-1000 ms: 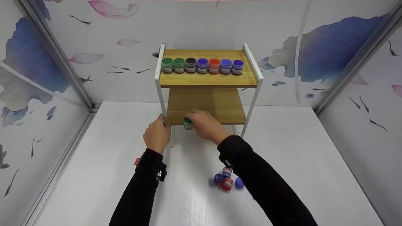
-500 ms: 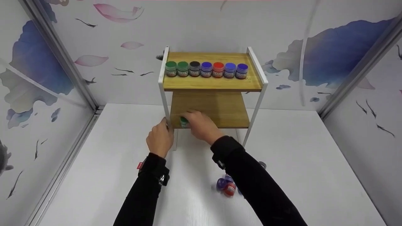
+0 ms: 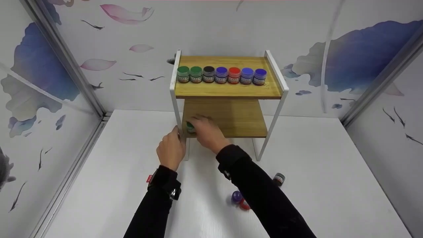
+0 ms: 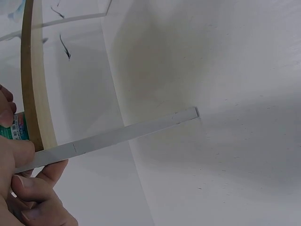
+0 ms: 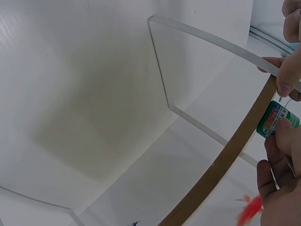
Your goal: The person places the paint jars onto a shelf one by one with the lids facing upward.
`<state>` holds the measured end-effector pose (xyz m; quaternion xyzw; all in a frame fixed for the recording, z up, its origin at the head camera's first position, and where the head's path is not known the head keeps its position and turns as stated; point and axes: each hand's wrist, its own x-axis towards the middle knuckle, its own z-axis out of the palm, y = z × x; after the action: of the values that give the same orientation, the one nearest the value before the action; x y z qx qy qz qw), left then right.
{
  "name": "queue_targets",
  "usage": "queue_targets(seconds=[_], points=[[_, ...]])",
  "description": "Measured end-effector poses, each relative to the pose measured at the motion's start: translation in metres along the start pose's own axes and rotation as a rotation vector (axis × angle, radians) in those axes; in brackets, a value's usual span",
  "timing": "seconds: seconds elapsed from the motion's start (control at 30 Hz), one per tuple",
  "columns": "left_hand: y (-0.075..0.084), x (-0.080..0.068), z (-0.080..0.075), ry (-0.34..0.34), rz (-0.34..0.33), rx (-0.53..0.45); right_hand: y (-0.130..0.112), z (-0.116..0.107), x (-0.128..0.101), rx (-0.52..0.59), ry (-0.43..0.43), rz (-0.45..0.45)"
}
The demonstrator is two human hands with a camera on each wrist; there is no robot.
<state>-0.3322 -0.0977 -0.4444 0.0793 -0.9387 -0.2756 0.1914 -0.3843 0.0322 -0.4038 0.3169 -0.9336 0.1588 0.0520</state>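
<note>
My right hand (image 3: 208, 134) grips a small green-lidded paint jar (image 5: 276, 118) at the left front of the lower wooden shelf (image 3: 234, 119). In the right wrist view the jar's base is right at the shelf board, with thumb and fingers around its side. My left hand (image 3: 171, 149) holds the white front-left leg (image 4: 117, 137) of the rack, its fingers wrapped around it just by the lower shelf. Part of the jar hides behind the right fingers in the head view. On the upper shelf (image 3: 228, 92) a row of several jars (image 3: 221, 75) stands upright, with green, black, blue and red lids.
On the white table (image 3: 314, 158) lie a purple jar (image 3: 236, 197) and a red jar (image 3: 245, 205), partly behind the right sleeve. A dark-lidded jar (image 3: 279, 178) lies farther right. Patterned wall panels enclose the back and sides.
My right hand has carried the green-lidded jar left, from in front of the lower shelf to its left corner beside the leg. The left hand keeps its hold; the view has shifted slightly.
</note>
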Motion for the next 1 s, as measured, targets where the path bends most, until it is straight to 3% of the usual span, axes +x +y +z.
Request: queue_targets(seconds=[0.43, 0.63, 0.87, 1.0], points=[[0.0054, 0.0008, 0.0002, -0.025, -0.035, -0.019, -0.0010, 0.0001, 0.0010, 0.022, 0.024, 0.040], [0.0044, 0.0002, -0.0005, -0.011, -0.021, -0.021, -0.0013, 0.0043, 0.0015, 0.021, 0.058, 0.039], [0.0017, -0.0023, 0.0002, -0.012, -0.009, -0.011, -0.0005, 0.0077, -0.0020, 0.015, 0.034, 0.042], [-0.0012, -0.0015, 0.0009, -0.004, -0.004, -0.017, 0.0003, 0.0052, -0.0043, 0.038, 0.084, 0.042]])
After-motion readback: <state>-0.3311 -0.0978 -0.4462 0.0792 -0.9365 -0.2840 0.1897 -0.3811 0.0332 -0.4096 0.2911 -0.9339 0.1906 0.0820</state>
